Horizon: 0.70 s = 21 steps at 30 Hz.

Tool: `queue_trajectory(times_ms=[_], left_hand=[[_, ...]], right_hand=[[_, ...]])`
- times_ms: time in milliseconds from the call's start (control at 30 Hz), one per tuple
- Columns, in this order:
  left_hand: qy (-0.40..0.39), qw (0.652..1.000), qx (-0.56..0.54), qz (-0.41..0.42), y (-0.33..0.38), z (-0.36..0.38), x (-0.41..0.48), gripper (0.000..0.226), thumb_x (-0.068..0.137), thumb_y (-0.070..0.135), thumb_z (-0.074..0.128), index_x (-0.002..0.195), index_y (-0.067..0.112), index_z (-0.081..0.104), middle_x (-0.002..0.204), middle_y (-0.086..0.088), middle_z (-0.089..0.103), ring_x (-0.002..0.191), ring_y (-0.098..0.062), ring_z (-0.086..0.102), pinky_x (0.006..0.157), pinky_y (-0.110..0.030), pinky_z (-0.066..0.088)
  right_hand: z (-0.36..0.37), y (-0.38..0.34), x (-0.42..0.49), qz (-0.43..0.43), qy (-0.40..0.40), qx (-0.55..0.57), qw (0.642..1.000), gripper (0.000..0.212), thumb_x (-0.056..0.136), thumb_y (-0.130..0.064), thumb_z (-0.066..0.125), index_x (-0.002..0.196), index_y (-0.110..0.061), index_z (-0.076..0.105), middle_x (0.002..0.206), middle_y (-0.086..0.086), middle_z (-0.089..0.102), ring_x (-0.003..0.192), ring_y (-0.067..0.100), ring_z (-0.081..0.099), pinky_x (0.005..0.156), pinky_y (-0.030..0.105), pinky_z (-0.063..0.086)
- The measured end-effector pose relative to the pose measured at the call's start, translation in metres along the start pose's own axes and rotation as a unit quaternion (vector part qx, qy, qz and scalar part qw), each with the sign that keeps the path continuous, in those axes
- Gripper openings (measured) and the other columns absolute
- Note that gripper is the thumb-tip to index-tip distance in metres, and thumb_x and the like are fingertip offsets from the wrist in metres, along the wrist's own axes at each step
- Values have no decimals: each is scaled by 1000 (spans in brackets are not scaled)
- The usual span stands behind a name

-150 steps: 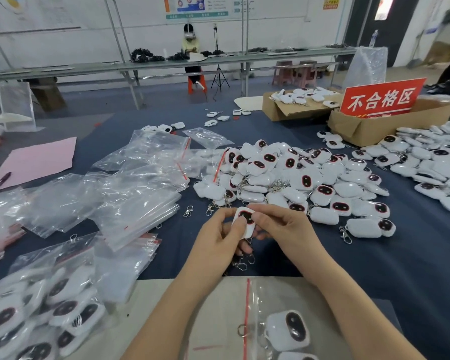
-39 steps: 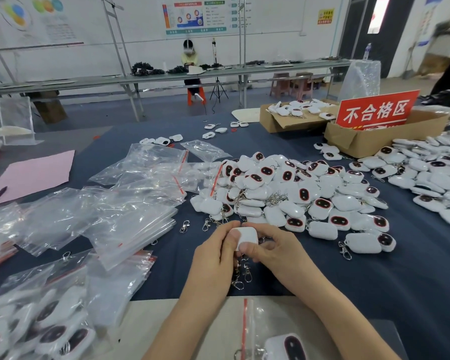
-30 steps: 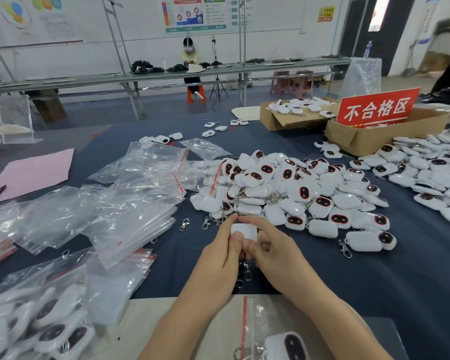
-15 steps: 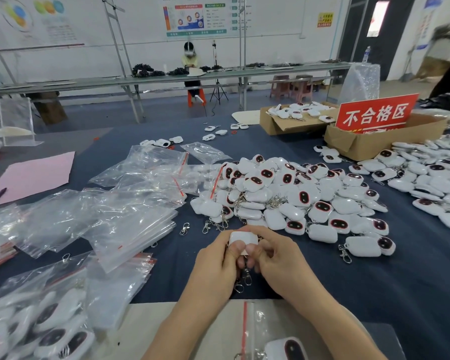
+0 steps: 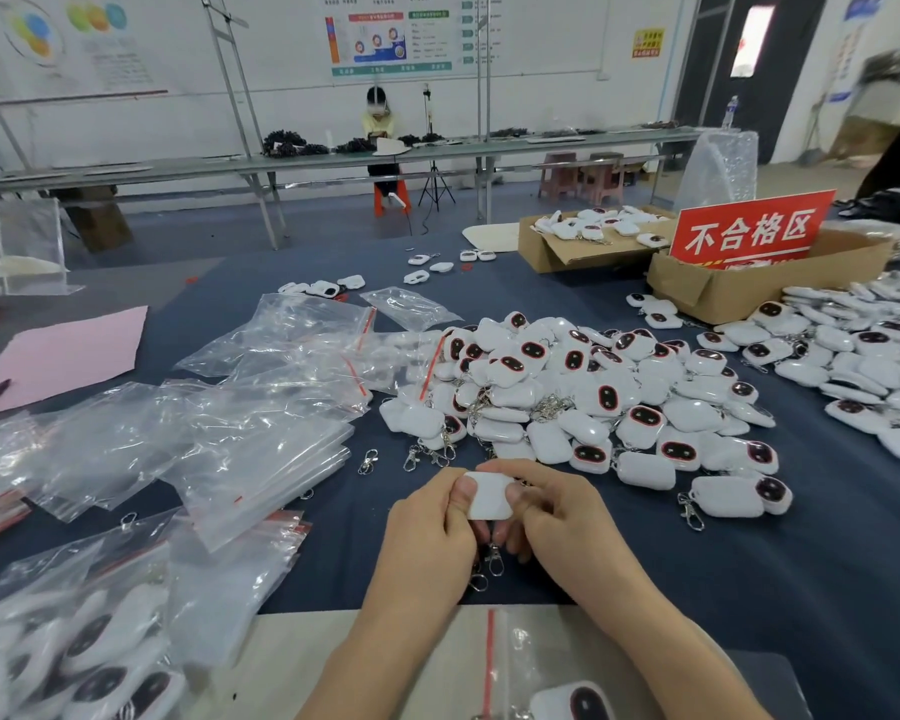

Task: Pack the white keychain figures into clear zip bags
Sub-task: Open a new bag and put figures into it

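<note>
My left hand (image 5: 430, 532) and my right hand (image 5: 557, 517) together pinch one white keychain figure (image 5: 488, 495) just above the blue table, its plain white back toward me. Metal clasps (image 5: 489, 563) dangle beneath it. A big heap of white figures with dark oval faces (image 5: 583, 397) lies right behind my hands. Empty clear zip bags with red strips (image 5: 240, 423) are piled to the left. A zip bag with a figure inside (image 5: 541, 683) lies on the pale board at the near edge.
Filled bags (image 5: 74, 662) are stacked at bottom left. More figures (image 5: 863, 361) spread at the right. Two cardboard boxes (image 5: 739, 283) stand at the back right, one with a red sign. A pink sheet (image 5: 63, 350) lies far left. A person sits at a distant bench.
Five seconds ago the figure's dark face pointed at me; now its plain back does. My hands have stayed in place, only shifting their fingers around it.
</note>
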State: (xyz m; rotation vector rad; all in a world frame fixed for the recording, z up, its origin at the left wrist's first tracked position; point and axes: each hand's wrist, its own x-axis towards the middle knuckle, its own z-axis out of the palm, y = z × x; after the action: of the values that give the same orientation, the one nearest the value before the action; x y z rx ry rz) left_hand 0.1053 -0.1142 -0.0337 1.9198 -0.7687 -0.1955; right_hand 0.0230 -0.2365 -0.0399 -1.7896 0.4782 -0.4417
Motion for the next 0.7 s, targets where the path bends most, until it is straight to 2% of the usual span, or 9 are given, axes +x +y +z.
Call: queue_trajectory(times_ms=[233,333,400,467,533,600,633,700], left_hand=[[2,1000,7,15,-2,0,-1,32,107,20,45,82,29,63,56,14,60,48,-3,48,51,-15,39],[-11,999,3,32,-1,-2,-2,29,108,26,43,89,29,65,64,9,63,54,-3,50,56,-21,42],[-26,999,-33,35,3,-6,-4,32,109,28,41,89,29,66,68,7,65,58,-6,54,60,-26,46],[-45,995,-87,17,10,-11,-6,37,109,26,42,84,33,69,66,7,65,58,-8,55,56,-23,47],[-75,985,-155,-19,15,-18,-8,40,109,24,43,85,33,73,65,4,63,57,-11,55,54,-21,47],[-106,971,-211,-38,18,-29,-12,32,108,22,46,98,26,76,73,-3,67,60,-14,59,56,-25,52],[-113,970,-212,-37,17,-35,-16,28,107,21,49,105,24,76,77,-6,69,61,-15,61,58,-27,54],[-113,979,-169,-17,10,-49,-24,25,103,19,56,110,33,76,78,-9,71,64,-16,62,63,-30,57]], right_hand=[[2,-2,1,6,15,31,999,44,105,-13,40,96,-42,72,62,4,68,55,10,58,58,23,50],[-1,-2,2,-7,6,49,999,45,105,-10,38,94,-37,73,64,8,69,55,13,59,54,23,49],[-4,-4,2,-22,-5,56,998,46,105,-9,38,97,-36,73,64,8,69,55,15,60,53,23,49],[-7,-7,-1,-47,-11,47,998,44,106,-11,38,101,-38,73,67,6,71,57,14,61,54,22,50],[-8,-9,-4,-77,-7,9,997,42,106,-15,40,108,-44,70,70,3,71,59,12,63,58,21,52],[-10,-14,-5,-97,5,-40,994,35,106,-28,44,119,-54,62,74,0,71,65,12,67,67,25,56],[-11,-17,-6,-98,8,-57,994,31,105,-34,45,123,-56,59,78,-5,71,70,10,68,72,27,56],[-14,-22,-9,-93,-2,-77,993,27,104,-37,46,122,-54,58,87,-18,71,78,4,69,80,26,54]])
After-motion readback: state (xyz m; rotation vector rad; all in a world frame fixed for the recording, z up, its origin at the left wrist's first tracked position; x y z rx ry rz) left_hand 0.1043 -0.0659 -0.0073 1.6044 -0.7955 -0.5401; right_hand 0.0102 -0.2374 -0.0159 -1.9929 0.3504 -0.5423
